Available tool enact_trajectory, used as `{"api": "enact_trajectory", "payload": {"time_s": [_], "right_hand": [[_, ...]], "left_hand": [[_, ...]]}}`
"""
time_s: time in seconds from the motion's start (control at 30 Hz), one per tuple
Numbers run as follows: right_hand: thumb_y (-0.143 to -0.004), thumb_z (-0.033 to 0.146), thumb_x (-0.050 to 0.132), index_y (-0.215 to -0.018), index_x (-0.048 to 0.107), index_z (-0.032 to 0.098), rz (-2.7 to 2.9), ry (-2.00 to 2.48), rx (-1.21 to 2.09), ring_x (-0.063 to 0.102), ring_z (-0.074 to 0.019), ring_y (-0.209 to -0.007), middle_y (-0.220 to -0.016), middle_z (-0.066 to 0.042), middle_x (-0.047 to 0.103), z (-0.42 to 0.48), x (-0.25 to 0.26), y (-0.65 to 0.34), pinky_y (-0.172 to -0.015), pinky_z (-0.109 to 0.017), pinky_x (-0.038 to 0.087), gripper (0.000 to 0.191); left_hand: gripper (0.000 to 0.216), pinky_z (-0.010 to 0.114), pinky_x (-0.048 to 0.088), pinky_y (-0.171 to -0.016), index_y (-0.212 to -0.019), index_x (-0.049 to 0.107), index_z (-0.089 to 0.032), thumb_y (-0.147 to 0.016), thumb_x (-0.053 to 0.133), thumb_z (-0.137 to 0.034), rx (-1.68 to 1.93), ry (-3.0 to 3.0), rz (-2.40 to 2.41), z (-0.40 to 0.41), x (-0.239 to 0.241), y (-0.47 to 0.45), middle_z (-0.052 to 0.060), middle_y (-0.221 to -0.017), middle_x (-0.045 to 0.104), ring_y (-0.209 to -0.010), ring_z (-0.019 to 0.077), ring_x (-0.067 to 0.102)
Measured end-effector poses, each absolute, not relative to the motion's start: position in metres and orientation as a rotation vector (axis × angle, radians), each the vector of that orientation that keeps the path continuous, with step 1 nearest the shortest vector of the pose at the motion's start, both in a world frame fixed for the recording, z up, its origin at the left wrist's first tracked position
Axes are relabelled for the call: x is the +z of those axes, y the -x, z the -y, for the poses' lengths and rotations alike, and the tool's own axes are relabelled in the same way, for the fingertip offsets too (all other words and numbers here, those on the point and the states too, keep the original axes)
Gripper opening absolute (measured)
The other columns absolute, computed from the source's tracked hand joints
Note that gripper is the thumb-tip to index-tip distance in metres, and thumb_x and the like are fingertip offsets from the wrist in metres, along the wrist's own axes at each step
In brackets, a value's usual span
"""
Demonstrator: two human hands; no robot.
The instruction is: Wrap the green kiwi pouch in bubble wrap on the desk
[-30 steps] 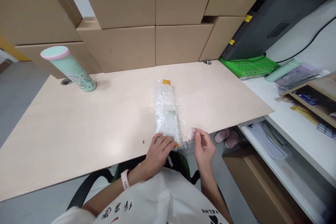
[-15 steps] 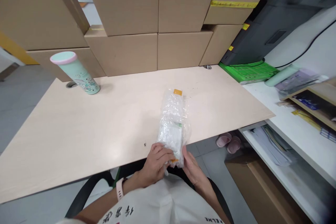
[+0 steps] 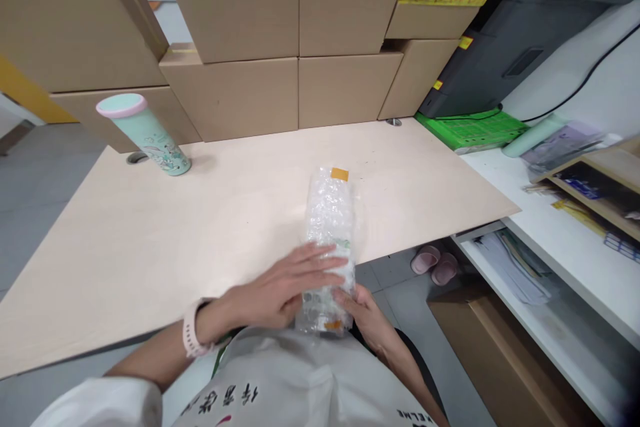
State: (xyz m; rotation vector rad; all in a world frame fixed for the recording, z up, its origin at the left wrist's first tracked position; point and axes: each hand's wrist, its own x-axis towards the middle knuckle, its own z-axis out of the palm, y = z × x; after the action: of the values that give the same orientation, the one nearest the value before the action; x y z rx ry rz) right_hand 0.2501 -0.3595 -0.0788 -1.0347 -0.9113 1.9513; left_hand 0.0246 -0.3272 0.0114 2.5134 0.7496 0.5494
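At the near edge of the desk (image 3: 200, 227), right in front of the seated person, a long bubble-wrap packet (image 3: 330, 227) lies with its length pointing away from them. Its far end, with a little orange tab (image 3: 339, 174), rests on the wood and its near end sticks out over the edge above their lap. The left hand (image 3: 280, 287) is laid flat across the top of the packet's near half, fingers stretched out straight and slightly spread, pressing on it and not curled round anything; there's a pale pink watch (image 3: 190, 337) on that wrist. The right hand (image 3: 363, 310) comes up from below at the packet's near right corner and has hold of that end, though most of its fingers are tucked behind the wrap so I can't tell how tightly. Nothing else sits close by on the desk, so the packet has open wood all round it. Well off to the left, near the back, stands a mint tumbler (image 3: 143, 133) with a pink-rimmed lid, and stacked cardboard boxes (image 3: 250, 80) wall off the whole far side. On the right there's a green mat (image 3: 470, 130) under a dark machine (image 3: 500, 60), then a white shelf unit (image 3: 575, 267) with papers and clutter. Down on the floor I can see a pair of pink slippers (image 3: 433, 261) and another brown box (image 3: 500, 353) just beside the person's right arm.
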Motion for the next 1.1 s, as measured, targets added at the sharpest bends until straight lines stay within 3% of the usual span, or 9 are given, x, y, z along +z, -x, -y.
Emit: {"api": "enact_trajectory", "payload": {"time_s": [0.17, 0.33, 0.4, 0.47, 0.53, 0.6, 0.8, 0.9, 1.1], "right_hand": [[-0.085, 0.054, 0.071, -0.099, 0.072, 0.017, 1.118, 0.998, 1.948, 0.063, -0.0177, -0.077, -0.087, -0.005, 0.072, 0.359, -0.064, -0.258, -0.073, -0.028, 0.051, 0.04], [-0.085, 0.055, 0.07, -0.083, 0.072, 0.016, 1.323, 0.941, 1.965, 0.057, -0.0147, -0.065, -0.075, -0.003, 0.068, 0.355, -0.057, -0.266, -0.063, -0.026, 0.047, 0.039], [-0.083, 0.057, 0.07, -0.082, 0.072, 0.016, 1.376, 0.95, 1.952, 0.056, -0.0153, -0.064, -0.073, -0.003, 0.068, 0.354, -0.054, -0.268, -0.061, -0.026, 0.046, 0.042], [-0.083, 0.06, 0.068, -0.081, 0.073, 0.016, 1.411, 0.974, 1.895, 0.058, -0.0164, -0.064, -0.072, -0.003, 0.068, 0.353, -0.051, -0.271, -0.06, -0.027, 0.047, 0.045], [-0.085, 0.059, 0.066, -0.08, 0.074, 0.016, 1.459, 0.98, 1.81, 0.06, -0.0173, -0.065, -0.074, -0.004, 0.069, 0.352, -0.048, -0.272, -0.061, -0.028, 0.048, 0.044], [-0.088, 0.055, 0.064, -0.081, 0.074, 0.017, 1.516, 0.988, 1.704, 0.062, -0.0183, -0.068, -0.076, -0.004, 0.07, 0.35, -0.044, -0.272, -0.063, -0.028, 0.05, 0.041], [-0.09, 0.049, 0.062, -0.081, 0.071, 0.019, 1.573, 1.027, 1.489, 0.063, -0.0201, -0.072, -0.077, -0.004, 0.07, 0.337, -0.035, -0.267, -0.066, -0.03, 0.051, 0.033], [-0.09, 0.052, 0.062, -0.09, 0.07, 0.018, 1.481, 1.023, 1.552, 0.063, -0.0196, -0.072, -0.082, -0.005, 0.071, 0.327, -0.03, -0.258, -0.065, -0.029, 0.05, 0.035], [-0.087, 0.058, 0.063, -0.095, 0.067, 0.017, 1.46, 1.175, 1.39, 0.062, -0.0189, -0.074, -0.085, -0.004, 0.07, 0.273, -0.036, -0.23, -0.066, -0.029, 0.048, 0.042]], "left_hand": [[0.098, 0.065, 0.01, -0.124, -0.158, 0.023, -0.035, -0.073, 0.039, 0.01, 0.368, -2.955, -0.918, 0.28, 0.035, -0.001, 0.001, -0.165, 0.03, -0.156, 0.0263, 0.019], [0.092, 0.071, 0.001, -0.12, -0.153, 0.035, -0.037, -0.074, 0.045, 0.009, 0.367, -2.974, -0.791, 0.261, 0.045, -0.008, 0.001, -0.163, 0.035, -0.154, 0.0289, 0.024], [0.079, 0.07, 0.007, -0.12, -0.147, 0.046, -0.034, -0.076, 0.056, -0.001, 0.38, -2.807, -0.755, 0.26, 0.049, -0.014, 0.003, -0.158, 0.044, -0.149, 0.032, 0.036], [0.067, 0.063, 0.028, -0.119, -0.14, 0.055, -0.031, -0.077, 0.064, -0.012, 0.465, -2.569, -0.738, 0.261, 0.049, -0.018, 0.005, -0.145, 0.059, -0.134, 0.0319, 0.056], [0.062, 0.05, 0.05, -0.104, -0.139, 0.057, -0.03, -0.079, 0.067, -0.019, 0.576, -2.296, -0.737, 0.264, 0.049, -0.022, 0.006, -0.132, 0.069, -0.115, 0.0288, 0.069], [0.067, 0.043, 0.058, -0.09, -0.145, 0.052, -0.027, -0.08, 0.069, -0.023, 0.637, -2.014, -0.706, 0.268, 0.052, -0.023, 0.009, -0.128, 0.071, -0.11, 0.0295, 0.071], [0.058, 0.051, 0.057, -0.091, -0.15, 0.047, -0.028, -0.092, 0.057, -0.03, 0.698, -1.554, -0.682, 0.286, 0.067, -0.021, 0.011, -0.139, 0.063, -0.123, 0.0356, 0.064], [0.066, 0.05, 0.057, -0.091, -0.151, 0.044, -0.026, -0.09, 0.063, -0.04, 0.821, -1.404, -0.731, 0.289, 0.048, -0.026, 0.014, -0.137, 0.063, -0.121, 0.036, 0.064], [0.05, 0.041, 0.055, -0.089, -0.123, 0.058, -0.014, -0.082, 0.074, -0.039, 1.067, -0.901, -0.942, 0.254, -0.01, -0.039, 0.015, -0.117, 0.068, -0.103, 0.0278, 0.067]]}}
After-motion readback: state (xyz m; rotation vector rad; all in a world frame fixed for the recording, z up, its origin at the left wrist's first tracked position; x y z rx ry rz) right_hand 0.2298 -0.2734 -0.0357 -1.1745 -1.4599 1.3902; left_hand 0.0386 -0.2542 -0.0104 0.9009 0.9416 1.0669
